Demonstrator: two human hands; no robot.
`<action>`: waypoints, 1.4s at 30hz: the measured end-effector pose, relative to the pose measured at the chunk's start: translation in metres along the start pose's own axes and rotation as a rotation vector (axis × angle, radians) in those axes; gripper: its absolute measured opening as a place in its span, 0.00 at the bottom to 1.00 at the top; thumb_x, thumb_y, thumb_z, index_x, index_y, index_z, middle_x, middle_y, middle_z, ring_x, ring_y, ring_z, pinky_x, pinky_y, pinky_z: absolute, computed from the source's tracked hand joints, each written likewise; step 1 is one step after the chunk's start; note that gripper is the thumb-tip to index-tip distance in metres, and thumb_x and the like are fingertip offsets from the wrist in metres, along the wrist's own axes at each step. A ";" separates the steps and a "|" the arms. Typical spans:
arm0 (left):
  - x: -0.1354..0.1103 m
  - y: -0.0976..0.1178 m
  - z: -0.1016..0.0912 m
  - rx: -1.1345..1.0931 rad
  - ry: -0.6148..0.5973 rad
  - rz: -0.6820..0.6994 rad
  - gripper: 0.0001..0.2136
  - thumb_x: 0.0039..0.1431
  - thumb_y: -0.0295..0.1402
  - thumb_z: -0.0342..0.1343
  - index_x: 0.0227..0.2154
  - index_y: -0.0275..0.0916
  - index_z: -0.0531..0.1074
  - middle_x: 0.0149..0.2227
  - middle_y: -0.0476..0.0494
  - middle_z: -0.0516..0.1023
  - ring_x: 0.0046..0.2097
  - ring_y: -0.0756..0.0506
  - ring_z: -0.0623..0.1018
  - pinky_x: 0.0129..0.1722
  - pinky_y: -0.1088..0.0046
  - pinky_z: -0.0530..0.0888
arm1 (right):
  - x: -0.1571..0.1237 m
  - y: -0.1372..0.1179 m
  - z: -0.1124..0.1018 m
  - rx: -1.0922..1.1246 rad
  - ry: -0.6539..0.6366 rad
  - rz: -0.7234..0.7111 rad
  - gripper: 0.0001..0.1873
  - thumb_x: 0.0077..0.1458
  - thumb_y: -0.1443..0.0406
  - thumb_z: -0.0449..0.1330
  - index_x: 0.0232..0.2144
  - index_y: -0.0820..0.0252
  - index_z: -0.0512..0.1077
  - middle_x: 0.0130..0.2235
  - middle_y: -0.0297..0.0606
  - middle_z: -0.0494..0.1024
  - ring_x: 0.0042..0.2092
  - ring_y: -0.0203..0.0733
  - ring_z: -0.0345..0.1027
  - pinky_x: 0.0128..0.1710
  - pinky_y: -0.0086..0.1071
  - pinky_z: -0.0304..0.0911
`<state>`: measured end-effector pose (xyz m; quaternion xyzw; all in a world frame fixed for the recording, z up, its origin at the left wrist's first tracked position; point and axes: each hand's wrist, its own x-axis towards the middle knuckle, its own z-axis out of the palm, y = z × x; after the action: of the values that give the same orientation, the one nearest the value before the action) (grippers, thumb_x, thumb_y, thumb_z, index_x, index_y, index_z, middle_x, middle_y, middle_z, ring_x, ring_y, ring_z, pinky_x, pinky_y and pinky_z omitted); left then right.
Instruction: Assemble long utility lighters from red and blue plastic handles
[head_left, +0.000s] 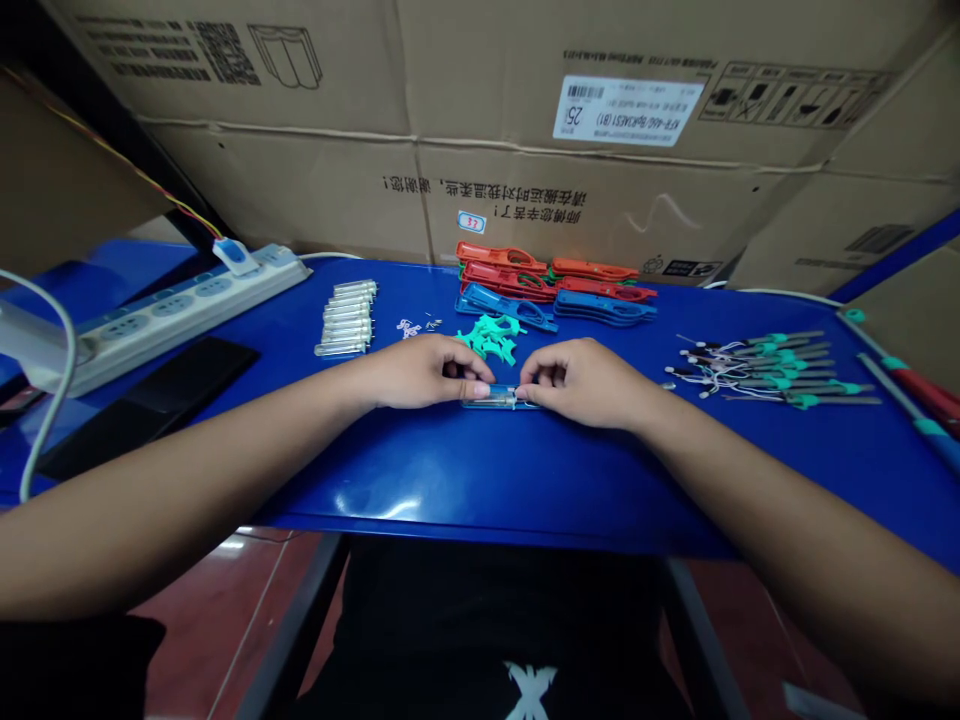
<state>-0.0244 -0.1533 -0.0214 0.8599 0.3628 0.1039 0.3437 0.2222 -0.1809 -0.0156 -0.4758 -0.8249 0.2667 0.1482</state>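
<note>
A small blue plastic casing (489, 401) lies on the table before me, with a pale slim part inside it. My left hand (442, 372) grips its left end, thumb on top and fingers curled. At the right end, my right hand (574, 378) pinches at the casing, its fingertips close to a thin light part. What exactly the right fingertips hold is too small to make out. Just behind my hands sits a pile of teal plastic clips (491, 338). Farther back are stacked orange, red and blue handle shells (592, 291).
Clear tubes (346, 318) lie in a row at left, near tiny pale parts (409, 328). Metal rods with wires and teal collars (795, 370) lie at right. A power strip (187, 290) and black flat object (157, 400) occupy the left. Cardboard (495, 160) stands behind.
</note>
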 end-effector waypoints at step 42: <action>0.007 0.008 0.042 0.167 0.242 0.212 0.15 0.66 0.39 0.56 0.51 0.42 0.79 0.33 0.46 0.69 0.38 0.47 0.71 0.42 0.68 0.71 | -0.006 -0.017 -0.010 -0.331 -0.108 0.185 0.15 0.61 0.58 0.57 0.26 0.57 0.77 0.28 0.37 0.79 0.28 0.37 0.64 0.26 0.33 0.49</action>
<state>0.0029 -0.1747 -0.0478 0.9002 0.3161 0.2117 0.2121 0.2183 -0.1903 0.0021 -0.5525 -0.8170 0.1649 -0.0016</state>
